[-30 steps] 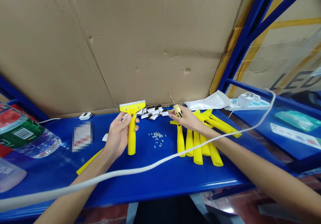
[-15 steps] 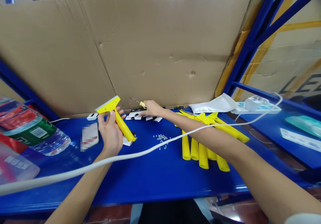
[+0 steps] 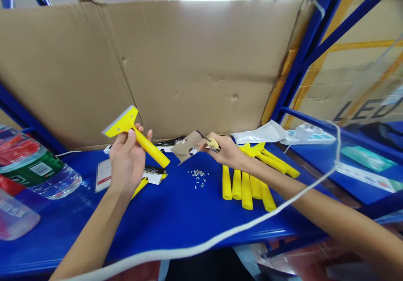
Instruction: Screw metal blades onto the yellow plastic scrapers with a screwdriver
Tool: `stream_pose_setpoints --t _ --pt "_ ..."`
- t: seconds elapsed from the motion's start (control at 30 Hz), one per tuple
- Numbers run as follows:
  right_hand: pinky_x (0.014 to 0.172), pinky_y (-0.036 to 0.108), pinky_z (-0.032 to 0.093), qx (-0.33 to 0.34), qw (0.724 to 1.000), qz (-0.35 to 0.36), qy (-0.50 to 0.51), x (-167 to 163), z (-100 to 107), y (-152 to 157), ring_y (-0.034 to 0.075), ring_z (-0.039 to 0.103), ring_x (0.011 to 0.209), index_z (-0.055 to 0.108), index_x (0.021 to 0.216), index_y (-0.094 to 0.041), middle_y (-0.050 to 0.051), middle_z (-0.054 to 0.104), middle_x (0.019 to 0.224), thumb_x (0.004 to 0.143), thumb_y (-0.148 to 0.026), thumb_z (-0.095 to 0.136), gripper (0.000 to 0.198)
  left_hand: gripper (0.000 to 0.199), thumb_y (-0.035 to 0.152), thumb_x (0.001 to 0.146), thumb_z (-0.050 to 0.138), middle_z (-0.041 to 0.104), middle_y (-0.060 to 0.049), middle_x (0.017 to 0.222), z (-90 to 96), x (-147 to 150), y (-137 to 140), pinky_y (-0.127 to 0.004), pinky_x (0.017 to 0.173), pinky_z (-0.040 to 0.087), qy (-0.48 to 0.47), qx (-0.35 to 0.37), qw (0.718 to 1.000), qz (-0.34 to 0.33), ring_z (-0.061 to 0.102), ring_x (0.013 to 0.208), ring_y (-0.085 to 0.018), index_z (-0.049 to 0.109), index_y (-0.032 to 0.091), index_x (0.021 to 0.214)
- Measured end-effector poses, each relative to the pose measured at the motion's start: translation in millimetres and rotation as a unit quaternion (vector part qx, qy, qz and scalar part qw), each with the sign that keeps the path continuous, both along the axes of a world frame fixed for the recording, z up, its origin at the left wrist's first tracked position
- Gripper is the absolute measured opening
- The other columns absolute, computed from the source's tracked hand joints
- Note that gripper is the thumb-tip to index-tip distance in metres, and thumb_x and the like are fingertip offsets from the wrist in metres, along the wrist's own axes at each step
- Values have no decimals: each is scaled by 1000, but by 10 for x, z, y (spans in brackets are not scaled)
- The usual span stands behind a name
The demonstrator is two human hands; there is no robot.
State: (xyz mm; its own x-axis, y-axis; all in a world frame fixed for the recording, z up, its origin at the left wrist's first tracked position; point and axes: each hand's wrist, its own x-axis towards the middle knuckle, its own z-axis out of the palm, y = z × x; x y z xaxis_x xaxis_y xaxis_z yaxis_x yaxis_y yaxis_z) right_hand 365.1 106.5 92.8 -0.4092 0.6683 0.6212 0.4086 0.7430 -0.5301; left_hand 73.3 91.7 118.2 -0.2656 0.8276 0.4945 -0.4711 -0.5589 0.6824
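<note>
One yellow scraper [image 3: 142, 139], likely light, stiff: hold by handle [image 3: 155, 153]. Left hand [image 3: 127, 161] half-closed round it; right hand [image 3: 229, 150] pinches screwdriver [image 3: 214, 143], card [image 3: 184, 148] near surface's [image 3: 185, 214] back edge.

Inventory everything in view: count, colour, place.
Scraper: 1, yellow, left hand
Screwdriver: 1, pale yellow, right hand
Cardboard sleeve: 1, brown, right hand
Scraper handles: several, yellow, centre right
Screws and nuts: many, silver, centre
Printed sleeves: 2+, black and white, left and back
Mostly hidden part: 1, yellow, below left hand
Blurred rectangle: 1, whitish, left
Bottle: 1, clear, far left
Plastic container: 1, translucent, front left
Packets: 2, white and green, right
Power strip: 1, white, right
Cable: 1, white, foreground
Cardboard panels: 2, brown, back and right
Table: 1, blue, below
Left hand: 1, left
Right hand: 1, centre
</note>
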Motion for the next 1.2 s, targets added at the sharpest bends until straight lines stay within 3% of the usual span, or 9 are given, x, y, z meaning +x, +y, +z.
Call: stream_pose_setpoints --t 0.2,0.33,0.43,0.57,0.7,0.87,0.97,1.07,1.2 --pt "92 38 58 -13 1000 5 9 163 -155 -365 25 80 104 69 101 -24 6 82 109 97 -22 70 4 12 19 91 85 71 -4 115 251 494 -177 -50 117 55 16 23 994 -109 67 116 -20 76 22 99" --pt "94 41 58 -59 995 22 80 114 -154 -451 27 78 105 70 97 -24 6 82 103 95 -32 76 11 18 19 88 87 72 -4 112 202 778 -174 -54 119 53 53 17 986 -155 69 111 -19 77 21 103" --pt "84 39 56 -88 986 -10 143 85 -115 -476 25 74 90 68 94 -23 5 78 94 89 -43 84 26 21 19 86 89 74 -3 111 135 844 -138 -54 120 53 64 -13 982 -178 70 111 -19 77 20 104" --pt "72 35 46 -79 976 -82 184 75 -26 -465 19 55 72 54 81 -24 -1 64 80 80 -52 89 44 30 22 82 93 79 -7 116 103 824 -94 -51 115 57 108 -56 976 -183 74 115 -23 78 19 108" --pt "67 33 39 -91 968 -92 217 60 67 -419 16 45 69 47 80 -25 -4 54 76 77 -55 89 52 45 28 73 99 83 -15 114 102 755 -26 -49 107 60 207 -86 954 -201 77 115 -33 81 14 112" --pt "73 34 45 -110 962 -55 243 -2 170 -417 19 55 76 46 80 -25 -2 60 80 76 -55 90 52 43 36 75 98 84 -15 116 161 643 9 -49 107 59 295 -74 934 -190 75 122 -36 85 15 110" --pt "80 36 49 -109 955 -15 276 -64 240 -444 20 62 87 42 78 -26 2 67 91 79 -49 88 51 44 41 77 96 77 -14 137 250 585 -22 -49 115 53 342 -68 923 -166 68 134 -36 86 19 113" --pt "72 34 46 -85 957 -48 273 -128 320 -439 17 55 76 42 76 -25 -2 59 80 78 -45 89 50 41 40 76 95 67 -11 155 349 510 -45 -45 120 46 391 -46 909 -137 62 141 -33 87 22 112" --pt "72 34 47 -93 952 -30 292 -202 425 -379 15 52 73 47 78 -24 -4 54 80 74 -43 92 50 39 35 74 95 83 -10 121 452 374 -51 -42 101 58 448 -62 877 -165 76 113 -31 88 21 109"
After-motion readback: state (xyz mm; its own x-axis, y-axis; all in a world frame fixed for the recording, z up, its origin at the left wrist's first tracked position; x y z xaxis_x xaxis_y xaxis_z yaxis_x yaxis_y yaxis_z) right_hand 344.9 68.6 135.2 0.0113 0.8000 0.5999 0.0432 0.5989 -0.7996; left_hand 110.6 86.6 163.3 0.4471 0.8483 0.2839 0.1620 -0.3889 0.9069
